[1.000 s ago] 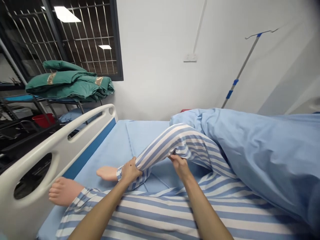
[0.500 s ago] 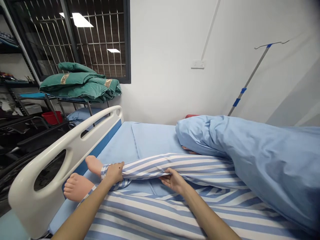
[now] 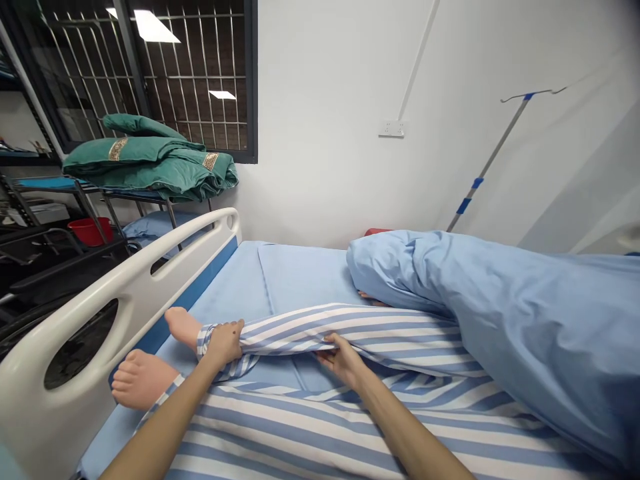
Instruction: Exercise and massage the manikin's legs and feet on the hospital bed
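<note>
The left hand (image 3: 225, 345) is closed around the cuff end of a striped pajama trouser leg (image 3: 300, 333), and the right hand (image 3: 344, 361) pinches the same leg's cloth further along, its fingers curled under the fold. That leg lies low and nearly flat across the blue bed sheet (image 3: 305, 280), where a second ago it arched up off the bed. Its bare manikin foot (image 3: 183, 328) sits just beside the other foot (image 3: 141, 380), both near the white bed side rail (image 3: 115, 287) that bounds the left edge. A bunched blue blanket (image 3: 500, 320) rises on the right, touching the leg. Beyond the rail, a red bucket (image 3: 89, 232) stands by the legs of a metal rack (image 3: 100, 197) bearing folded green cloths (image 3: 150, 160); the bucket's contents cannot be seen.
</note>
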{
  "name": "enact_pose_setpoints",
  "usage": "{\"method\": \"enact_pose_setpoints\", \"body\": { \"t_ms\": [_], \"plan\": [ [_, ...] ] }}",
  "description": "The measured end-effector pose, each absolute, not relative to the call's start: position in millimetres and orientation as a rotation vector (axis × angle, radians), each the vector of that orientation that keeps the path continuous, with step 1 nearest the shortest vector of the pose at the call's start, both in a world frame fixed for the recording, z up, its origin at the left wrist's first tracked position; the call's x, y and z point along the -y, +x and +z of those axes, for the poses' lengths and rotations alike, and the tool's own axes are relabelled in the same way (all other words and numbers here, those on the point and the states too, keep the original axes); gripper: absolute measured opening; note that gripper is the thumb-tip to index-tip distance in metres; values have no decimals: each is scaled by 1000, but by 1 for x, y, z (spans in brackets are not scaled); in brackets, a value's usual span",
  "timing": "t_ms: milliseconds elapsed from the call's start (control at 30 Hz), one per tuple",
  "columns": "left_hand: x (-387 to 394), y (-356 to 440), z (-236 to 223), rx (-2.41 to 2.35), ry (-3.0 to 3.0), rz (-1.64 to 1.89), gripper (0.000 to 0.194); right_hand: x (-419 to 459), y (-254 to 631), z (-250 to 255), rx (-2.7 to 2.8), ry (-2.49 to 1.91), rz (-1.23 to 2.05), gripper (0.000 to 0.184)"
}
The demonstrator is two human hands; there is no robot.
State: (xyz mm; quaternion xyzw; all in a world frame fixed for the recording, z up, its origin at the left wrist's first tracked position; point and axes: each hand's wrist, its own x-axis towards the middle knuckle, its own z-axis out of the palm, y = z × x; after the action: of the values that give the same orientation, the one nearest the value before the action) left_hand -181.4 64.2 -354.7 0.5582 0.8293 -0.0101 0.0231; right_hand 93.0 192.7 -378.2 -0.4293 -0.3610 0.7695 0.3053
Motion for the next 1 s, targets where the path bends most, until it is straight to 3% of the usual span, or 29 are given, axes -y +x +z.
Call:
{"method": "enact_pose_setpoints", "body": {
  "t_ms": [200, 533, 1000],
  "plan": [
    [-78, -150, -347, -2621, 1647, 100, 46, -198, 97, -346, 774, -769, 1930, 16],
    [-119, -27, -353, -2611, 1342, 589, 34, -215, 140, -311, 747, -323, 1683, 5],
    [-114, -51, -353, -2538, 1535, 492, 39, -214, 137, -325, 803, -385, 1754, 5]
  ]
}}
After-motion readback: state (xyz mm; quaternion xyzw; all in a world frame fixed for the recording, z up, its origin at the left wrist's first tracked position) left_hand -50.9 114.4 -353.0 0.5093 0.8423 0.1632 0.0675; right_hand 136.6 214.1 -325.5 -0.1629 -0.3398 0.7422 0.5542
